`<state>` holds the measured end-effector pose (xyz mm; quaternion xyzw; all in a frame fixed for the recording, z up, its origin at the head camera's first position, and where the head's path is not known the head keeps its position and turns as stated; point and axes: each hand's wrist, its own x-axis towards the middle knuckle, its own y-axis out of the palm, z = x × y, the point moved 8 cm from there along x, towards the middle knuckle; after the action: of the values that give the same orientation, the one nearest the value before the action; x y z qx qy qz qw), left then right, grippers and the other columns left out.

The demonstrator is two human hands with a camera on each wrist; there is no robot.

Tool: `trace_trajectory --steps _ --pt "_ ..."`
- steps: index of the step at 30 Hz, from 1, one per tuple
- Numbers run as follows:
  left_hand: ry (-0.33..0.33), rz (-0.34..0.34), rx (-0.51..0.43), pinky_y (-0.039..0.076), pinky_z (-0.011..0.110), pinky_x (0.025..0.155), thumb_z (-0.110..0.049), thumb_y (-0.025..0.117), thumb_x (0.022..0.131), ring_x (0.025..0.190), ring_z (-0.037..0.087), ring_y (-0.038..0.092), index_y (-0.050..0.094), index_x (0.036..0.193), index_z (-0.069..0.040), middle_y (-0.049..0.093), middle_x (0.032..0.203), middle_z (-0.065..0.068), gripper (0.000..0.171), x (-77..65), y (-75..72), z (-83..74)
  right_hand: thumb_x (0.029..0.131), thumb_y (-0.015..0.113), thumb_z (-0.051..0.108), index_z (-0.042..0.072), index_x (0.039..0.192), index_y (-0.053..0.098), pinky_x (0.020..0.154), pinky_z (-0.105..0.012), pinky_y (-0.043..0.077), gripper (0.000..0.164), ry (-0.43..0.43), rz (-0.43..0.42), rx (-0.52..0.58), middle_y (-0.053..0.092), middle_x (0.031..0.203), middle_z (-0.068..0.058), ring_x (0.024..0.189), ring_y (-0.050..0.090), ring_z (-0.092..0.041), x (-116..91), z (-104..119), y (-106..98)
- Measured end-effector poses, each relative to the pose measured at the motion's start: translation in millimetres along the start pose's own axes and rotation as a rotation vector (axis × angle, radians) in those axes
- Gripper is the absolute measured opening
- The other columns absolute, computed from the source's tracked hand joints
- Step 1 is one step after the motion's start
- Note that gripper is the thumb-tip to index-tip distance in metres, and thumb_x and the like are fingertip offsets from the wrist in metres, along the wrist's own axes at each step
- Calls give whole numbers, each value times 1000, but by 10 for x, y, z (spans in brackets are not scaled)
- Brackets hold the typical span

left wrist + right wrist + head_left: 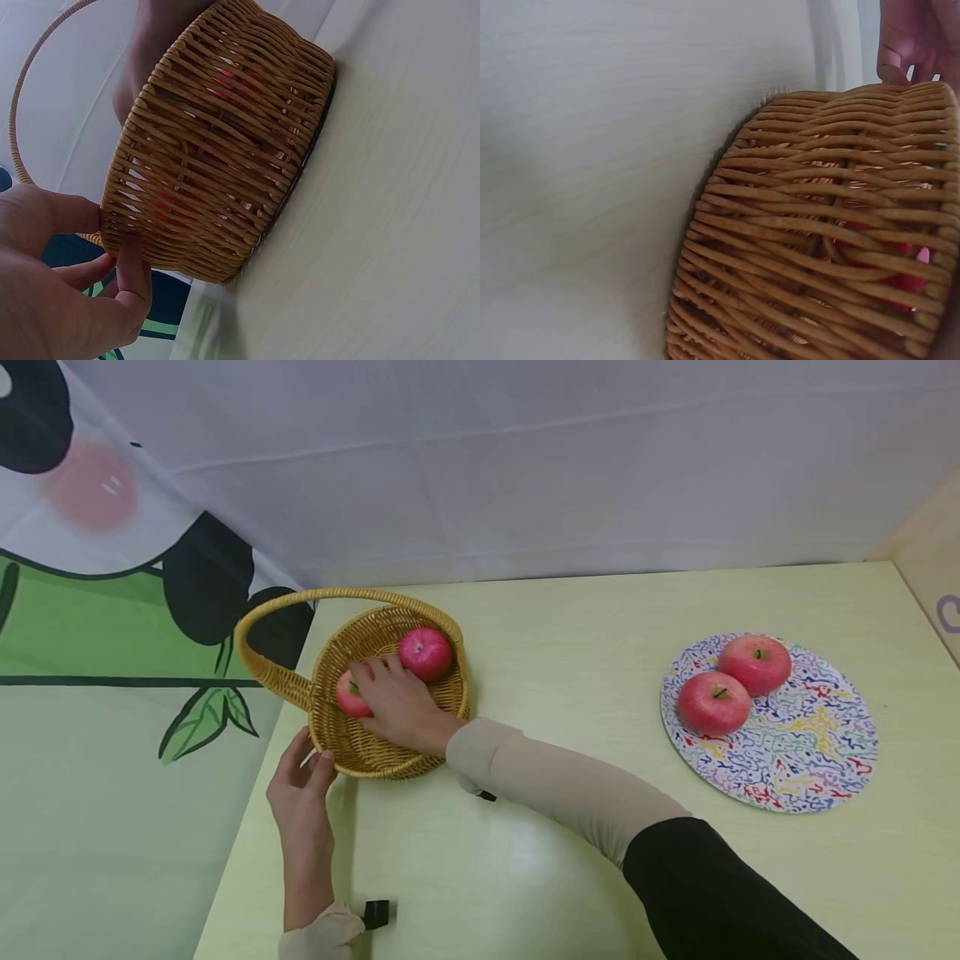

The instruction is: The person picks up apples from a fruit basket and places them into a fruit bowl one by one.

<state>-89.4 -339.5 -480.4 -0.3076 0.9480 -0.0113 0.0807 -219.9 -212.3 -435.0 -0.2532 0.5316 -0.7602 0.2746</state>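
A round wicker basket (390, 768) with a tall arched handle stands on the table's left part. My left hand (300, 785) pinches its near-left rim between thumb and fingers; the left wrist view shows the fingers against the woven side (217, 142). My right hand (401, 706) reaches over the rim into the basket and holds a red apple (350, 696) with thumb and fingers spread about it. Part of that apple is hidden by the hand. Beside the fingertips lies a deeper pink round fruit (425, 653). In the right wrist view, the basket wall (817, 217) hides most of the contents.
A round plate (810, 760) with a multicoloured squiggle pattern lies on the right of the table (555, 652). Two red apples, a nearer one (713, 703) and a farther one (754, 665), sit on it. A white cloth (525, 485) hangs behind; a printed cartoon sheet (90, 710) lies left.
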Motion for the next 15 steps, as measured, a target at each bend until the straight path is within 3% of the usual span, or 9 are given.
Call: trace_trajectory --steps 15 --pt "-17 -6 13 57 10 88 -12 65 103 123 17 58 56 151 -23 55 149 4 51 -12 -5 3 96 73 39 14 162 32 122 -36 43 83 -48 -5 158 45 160 -6 147 45 -24 -142 -12 -232"
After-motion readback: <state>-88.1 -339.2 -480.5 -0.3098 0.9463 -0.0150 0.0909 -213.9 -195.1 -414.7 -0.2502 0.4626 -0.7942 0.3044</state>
